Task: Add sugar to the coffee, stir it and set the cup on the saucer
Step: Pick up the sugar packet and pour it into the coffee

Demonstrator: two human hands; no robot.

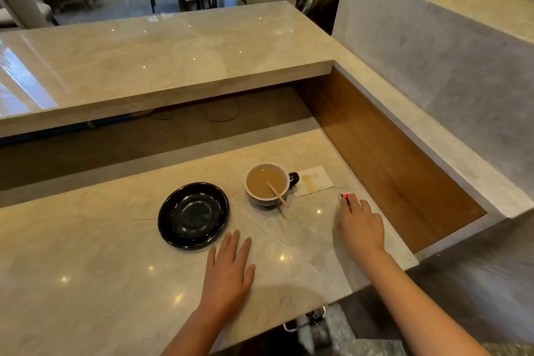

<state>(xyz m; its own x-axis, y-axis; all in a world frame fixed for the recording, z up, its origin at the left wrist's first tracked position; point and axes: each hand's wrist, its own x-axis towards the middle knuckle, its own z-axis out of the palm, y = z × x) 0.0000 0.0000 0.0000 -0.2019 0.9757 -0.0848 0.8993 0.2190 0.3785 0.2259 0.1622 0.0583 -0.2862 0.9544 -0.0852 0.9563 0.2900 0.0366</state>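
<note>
A black cup point(267, 199) with a white inside holds milky coffee and stands on the marble counter point(115, 254). A wooden stirrer point(278, 194) leans in it, its end over the near rim. To its left lies an empty black saucer point(193, 215). My left hand point(229, 272) rests flat on the counter just below the saucer, fingers spread, holding nothing. My right hand point(361, 224) is on the counter right of the cup, its fingertips on a small red and white sugar packet point(348, 197).
A white napkin point(313, 181) with a brown stain lies just right of the cup handle. A raised marble ledge point(161, 61) runs behind the counter. A wooden panel point(384, 153) and a stone wall bound the right side. Chairs stand in the background.
</note>
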